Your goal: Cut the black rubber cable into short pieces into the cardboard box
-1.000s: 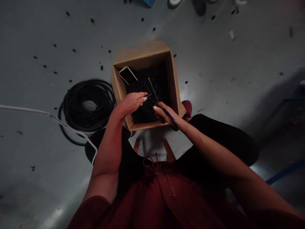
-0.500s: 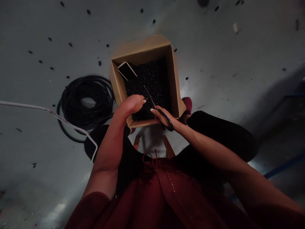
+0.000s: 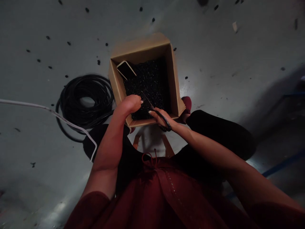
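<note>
An open cardboard box (image 3: 176, 86) stands on the floor in front of me, with many small black pieces (image 3: 152, 76) inside. Over its near left part is my left hand (image 3: 133, 103), its fingers closed; what they pinch, if anything, is too small to name. My right hand (image 3: 160, 117) is wrapped round the black handles of a pair of scissors (image 3: 148, 100) at the box's near edge. The blades point up and left, close to my left fingertips. A dark flat object with a pale rim (image 3: 126, 70) leans in the box's far left corner.
A coil of black tubing (image 3: 82, 105) lies left of the box, its end running toward my left knee. A white cable (image 3: 47, 109) crosses at the left. Small black bits are scattered on the floor. Wooden stool legs (image 3: 168, 146) show below the box.
The scissors and my right hand have shifted slightly down and left, and the blade tips sit lower. My left hand has moved slightly left. The whole view has shifted a little.
</note>
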`<state>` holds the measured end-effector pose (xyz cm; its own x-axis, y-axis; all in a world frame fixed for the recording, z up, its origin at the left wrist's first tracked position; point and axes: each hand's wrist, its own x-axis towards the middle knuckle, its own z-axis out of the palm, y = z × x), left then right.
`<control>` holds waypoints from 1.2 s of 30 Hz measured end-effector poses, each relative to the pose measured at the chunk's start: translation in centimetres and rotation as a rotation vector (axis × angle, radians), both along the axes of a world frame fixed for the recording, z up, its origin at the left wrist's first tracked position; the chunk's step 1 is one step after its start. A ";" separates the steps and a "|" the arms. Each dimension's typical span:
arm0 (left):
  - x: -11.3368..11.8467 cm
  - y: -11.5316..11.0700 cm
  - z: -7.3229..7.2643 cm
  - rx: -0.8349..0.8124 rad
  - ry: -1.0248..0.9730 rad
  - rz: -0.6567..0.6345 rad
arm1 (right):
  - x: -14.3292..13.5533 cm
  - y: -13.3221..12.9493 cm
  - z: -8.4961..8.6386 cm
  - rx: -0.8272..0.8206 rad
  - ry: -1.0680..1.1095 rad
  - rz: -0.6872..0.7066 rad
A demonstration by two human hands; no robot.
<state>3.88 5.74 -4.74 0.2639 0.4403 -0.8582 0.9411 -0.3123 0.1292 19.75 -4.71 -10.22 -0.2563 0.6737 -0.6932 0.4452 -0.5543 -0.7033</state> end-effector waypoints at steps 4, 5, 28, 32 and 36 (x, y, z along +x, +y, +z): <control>-0.5 0.0 -0.3 0.061 -0.047 0.079 | -0.1 -0.2 0.0 -0.115 0.044 -0.025; -0.7 0.0 -0.3 0.087 -0.090 0.117 | -0.1 -0.1 0.0 -0.144 0.063 -0.046; -2.0 0.8 0.8 0.156 -0.621 0.660 | 1.8 2.5 1.5 0.084 0.209 -0.050; -2.0 0.9 1.0 0.149 -0.618 0.609 | 2.0 2.8 1.9 0.103 0.210 -0.006; -2.2 0.9 0.8 0.153 -0.626 0.572 | 2.1 2.9 2.1 0.112 0.216 0.000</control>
